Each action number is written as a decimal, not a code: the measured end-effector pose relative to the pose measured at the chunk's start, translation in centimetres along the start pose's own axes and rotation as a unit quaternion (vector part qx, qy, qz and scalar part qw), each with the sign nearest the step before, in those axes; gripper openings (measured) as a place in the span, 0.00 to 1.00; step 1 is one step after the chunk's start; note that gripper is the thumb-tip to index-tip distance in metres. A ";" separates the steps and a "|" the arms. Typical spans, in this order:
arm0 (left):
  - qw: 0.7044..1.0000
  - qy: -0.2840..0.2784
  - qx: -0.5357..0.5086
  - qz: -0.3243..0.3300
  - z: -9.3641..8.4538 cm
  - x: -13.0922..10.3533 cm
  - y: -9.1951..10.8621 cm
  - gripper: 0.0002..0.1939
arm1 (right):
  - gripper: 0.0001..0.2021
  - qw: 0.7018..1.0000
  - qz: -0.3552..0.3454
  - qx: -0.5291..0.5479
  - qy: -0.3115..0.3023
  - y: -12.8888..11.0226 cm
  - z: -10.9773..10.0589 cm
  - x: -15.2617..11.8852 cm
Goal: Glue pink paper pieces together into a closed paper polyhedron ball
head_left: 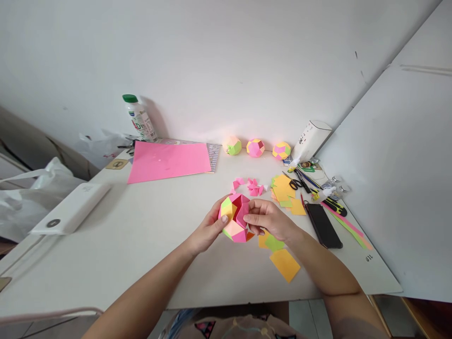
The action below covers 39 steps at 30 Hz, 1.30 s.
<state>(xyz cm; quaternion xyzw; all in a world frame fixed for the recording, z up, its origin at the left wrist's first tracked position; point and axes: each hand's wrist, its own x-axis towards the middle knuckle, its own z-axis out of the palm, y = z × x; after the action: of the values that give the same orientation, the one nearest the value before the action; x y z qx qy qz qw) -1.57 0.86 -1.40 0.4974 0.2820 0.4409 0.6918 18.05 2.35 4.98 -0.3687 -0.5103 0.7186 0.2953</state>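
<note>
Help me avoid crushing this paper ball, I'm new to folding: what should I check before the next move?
1. Paper ball supported: ok, the left hand holds its left side.
2. Right hand placed on the ball: ok, its fingers are at the pink right side.
3. Ball fully closed: not ok, a gap between its panels shows the inside.
4. Seams firm: cannot tell from this view.
5. Loose pink pieces near: ok, they lie on the table just beyond the ball.
6. Scissors apart from the hands: ok, they lie beside the yellow notes.

White table (123,240) with phone (323,226), orange square (285,265)
</note>
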 end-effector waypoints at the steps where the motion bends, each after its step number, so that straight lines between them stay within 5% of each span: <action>1: 1.000 0.000 -0.002 0.001 0.0 0.0 -0.1 0.37 | 0.12 1.000 -0.001 -0.008 0.002 0.0 0.0 0.0; 39: 1.000 0.021 0.002 0.000 0.3 -0.1 -0.1 0.27 | 0.14 0.992 0.022 -0.127 0.016 0.4 0.2 -0.5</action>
<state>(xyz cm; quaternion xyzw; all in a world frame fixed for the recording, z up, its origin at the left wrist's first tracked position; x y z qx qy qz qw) -1.35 0.61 -1.42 0.4900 0.2970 0.4506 0.6846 18.16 1.77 4.70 -0.4259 -0.5840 0.6485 0.2388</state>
